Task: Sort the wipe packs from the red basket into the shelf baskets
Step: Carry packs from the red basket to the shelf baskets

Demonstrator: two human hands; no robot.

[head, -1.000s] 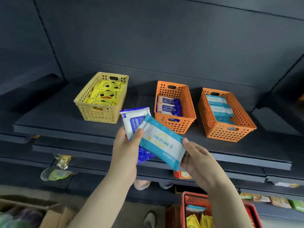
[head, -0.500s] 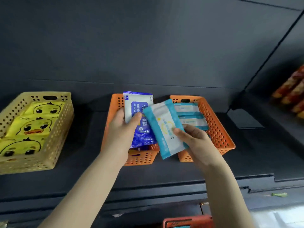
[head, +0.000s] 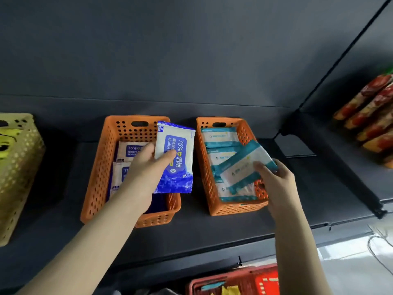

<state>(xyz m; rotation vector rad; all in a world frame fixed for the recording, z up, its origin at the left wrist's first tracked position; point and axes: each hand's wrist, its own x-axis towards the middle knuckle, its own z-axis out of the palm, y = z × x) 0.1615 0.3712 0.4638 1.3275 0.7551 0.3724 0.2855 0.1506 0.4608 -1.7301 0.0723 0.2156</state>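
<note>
My left hand (head: 146,167) grips a dark blue alcohol wipe pack (head: 177,158) above the right side of the left orange basket (head: 100,167), which holds like packs. Over the right orange basket (head: 234,207) my right hand (head: 276,177) pinches a light blue wipe pack (head: 244,165), tilted, just above several matching packs lying inside. The red basket (head: 255,279) shows at the bottom edge with a few packs in it.
A yellow basket (head: 19,171) with duck-print packs stands at the left on the same dark shelf (head: 191,233). Red snack packets (head: 370,116) are stacked on the neighbouring shelf at the right. A dark back panel rises behind the baskets.
The two packs, held together before, have parted: my right hand carried the light blue one right over the right orange basket, my left kept the dark blue one over the left basket.
</note>
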